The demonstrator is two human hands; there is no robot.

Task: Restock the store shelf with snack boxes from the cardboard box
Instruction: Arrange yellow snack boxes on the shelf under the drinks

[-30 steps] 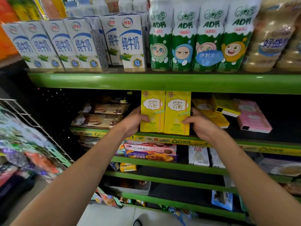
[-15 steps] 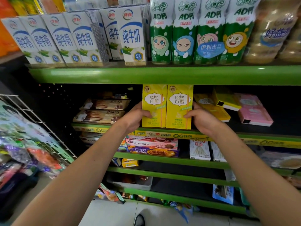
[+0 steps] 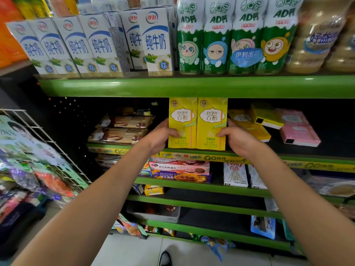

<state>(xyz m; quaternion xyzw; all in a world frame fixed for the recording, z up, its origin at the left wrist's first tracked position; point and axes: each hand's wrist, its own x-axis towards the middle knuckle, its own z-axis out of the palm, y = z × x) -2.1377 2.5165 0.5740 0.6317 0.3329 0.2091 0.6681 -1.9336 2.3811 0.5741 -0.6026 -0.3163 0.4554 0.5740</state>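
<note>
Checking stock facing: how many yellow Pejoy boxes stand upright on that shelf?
2: left box, gripped by the left hand; right box, gripped by the right hand. More may hide behind.

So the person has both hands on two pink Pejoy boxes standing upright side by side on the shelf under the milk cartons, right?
Not quite: the head view shows the two Pejoy boxes are yellow, not pink. The pink box lies flat further right, untouched. The rest holds: the left hand and right hand grip the upright pair, side by side, on the shelf under the milk cartons.
</note>
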